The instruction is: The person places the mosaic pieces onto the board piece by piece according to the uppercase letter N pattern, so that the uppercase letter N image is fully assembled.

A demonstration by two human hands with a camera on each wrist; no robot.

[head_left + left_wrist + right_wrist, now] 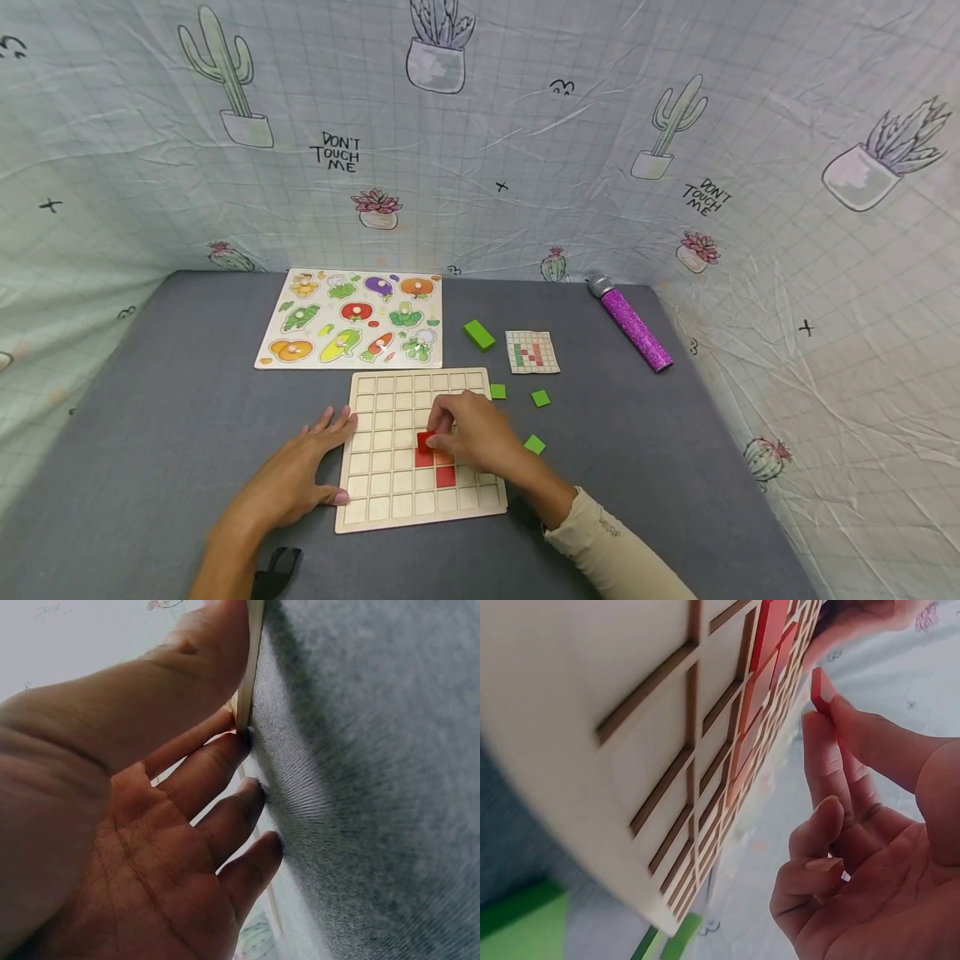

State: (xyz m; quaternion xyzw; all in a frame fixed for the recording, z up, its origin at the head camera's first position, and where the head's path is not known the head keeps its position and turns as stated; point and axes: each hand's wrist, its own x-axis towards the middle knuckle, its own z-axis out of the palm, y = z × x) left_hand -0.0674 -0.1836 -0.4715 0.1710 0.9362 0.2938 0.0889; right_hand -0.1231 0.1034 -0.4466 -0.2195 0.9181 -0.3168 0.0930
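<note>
A wooden grid board (382, 484) lies on the grey table, with a few red square tiles (446, 477) and an orange-looking one set in its cells. Between thumb and fingertips, my right hand (474, 429) pinches another red tile (823, 690) just above the board. In the right wrist view that tile is tilted and apart from the grid. My left hand (294, 471) touches the board's left edge with its fingers spread and the thumb near the lower corner. The left wrist view shows those fingertips (247, 791) against the table at the board's side.
Loose green tiles (541, 398) lie right of the board, with a green block (478, 335) behind. A small pattern card (532, 352) sits beside the block. Farther back are a vegetable picture board (348, 319) and a purple glitter microphone (633, 325). A black strap-like object (277, 571) is near the left forearm.
</note>
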